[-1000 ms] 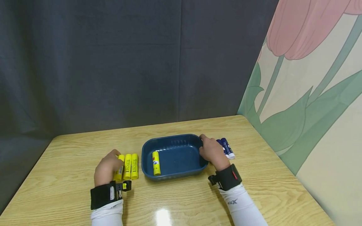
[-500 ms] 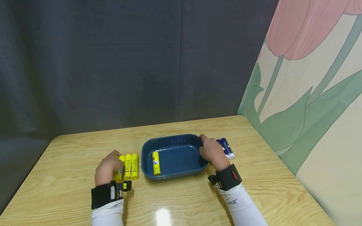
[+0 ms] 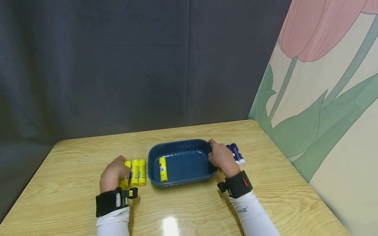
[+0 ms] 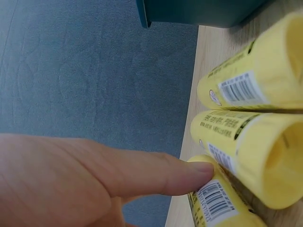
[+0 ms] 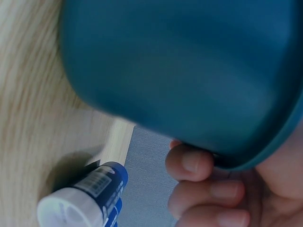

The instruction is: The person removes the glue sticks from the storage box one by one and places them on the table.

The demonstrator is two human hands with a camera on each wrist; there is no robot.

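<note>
My left hand (image 3: 114,172) pinches the leftmost yellow glue stick (image 3: 125,181), thumb lying along its barcode label (image 4: 215,201) in the left wrist view. Beside it, two more yellow glue sticks (image 3: 134,173) lie parallel on the table, open ends showing in the wrist view. My right hand (image 3: 221,159) grips the right end of a dark blue plastic tray (image 3: 189,167), with fingers (image 5: 189,163) curled under its rim. Near the tray's left end lies one yellow glue stick (image 3: 163,170) inside.
Two dark blue glue sticks (image 3: 237,154) with white ends lie just right of my right hand, one partly hidden by it. A dark curtain (image 3: 124,72) hangs behind the wooden table (image 3: 183,209); a flower-painted wall (image 3: 333,131) runs along the right.
My left hand and the row of yellow glue sticks have shifted very slightly to the right, towards the tray. The tray and my right hand stay in place.
</note>
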